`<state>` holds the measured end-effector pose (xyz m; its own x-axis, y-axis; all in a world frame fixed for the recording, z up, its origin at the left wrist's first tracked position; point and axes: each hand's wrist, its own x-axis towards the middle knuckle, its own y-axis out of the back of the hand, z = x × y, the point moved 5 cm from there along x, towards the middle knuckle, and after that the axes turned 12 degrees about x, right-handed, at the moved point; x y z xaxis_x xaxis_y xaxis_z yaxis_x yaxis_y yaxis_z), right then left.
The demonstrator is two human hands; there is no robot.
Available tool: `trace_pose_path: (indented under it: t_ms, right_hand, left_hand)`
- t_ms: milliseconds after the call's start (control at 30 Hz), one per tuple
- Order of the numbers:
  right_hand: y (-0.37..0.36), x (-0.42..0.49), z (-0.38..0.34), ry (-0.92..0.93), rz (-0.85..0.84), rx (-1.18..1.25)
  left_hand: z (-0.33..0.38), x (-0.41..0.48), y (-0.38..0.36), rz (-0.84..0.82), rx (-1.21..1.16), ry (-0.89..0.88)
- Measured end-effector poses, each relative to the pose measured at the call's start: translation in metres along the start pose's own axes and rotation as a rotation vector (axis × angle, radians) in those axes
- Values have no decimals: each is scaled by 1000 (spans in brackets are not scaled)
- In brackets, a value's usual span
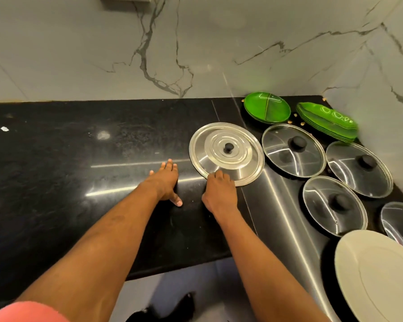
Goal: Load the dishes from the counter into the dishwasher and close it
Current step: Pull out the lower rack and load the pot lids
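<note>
Steel lid point(227, 153) lies flat, knob up, on the black counter point(79, 159), directly ahead of the right grip point(219, 185), the nearer hand, whose curled fingers clasp its near rim. The left grip point(165, 182) rests flat and empty on the counter just beside the lid. Glass lids point(293, 149) and green plates point(266, 110) wait further right.

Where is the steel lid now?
Head view: the steel lid lies right of centre on the black counter, left of a glass lid; the right hand grips its near edge.

Left hand point(165, 182) flat, right hand point(219, 189) curled.
</note>
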<state>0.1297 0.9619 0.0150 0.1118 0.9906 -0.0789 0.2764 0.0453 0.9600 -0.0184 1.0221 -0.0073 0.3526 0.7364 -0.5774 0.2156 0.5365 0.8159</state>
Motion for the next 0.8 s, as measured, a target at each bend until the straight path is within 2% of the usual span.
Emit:
trace_pose_path:
  t_ms: [267,467,533,667,733,800]
  right_hand:
    - [-22,-89,-11,-28,11,-27]
    - [-38,-156,-26,-104,4,-78]
    - [-48,-171,-29,-152,-52,-138]
    - [-54,-196,-40,-232,-2,-300]
    - [-53,-206,-45,-188,11,-356]
    - [-43,-216,-50,-96,129,-334]
  left_hand:
    - [16,-43,-35,204,-119,80]
    - [25,-90,-68,184,-19,-33]
    - [25,-106,-78,189,15,-61]
    - [24,-135,-96,207,47,-123]
    - [24,-149,-105,192,65,-157]
    - [22,-160,-116,214,91,-179]
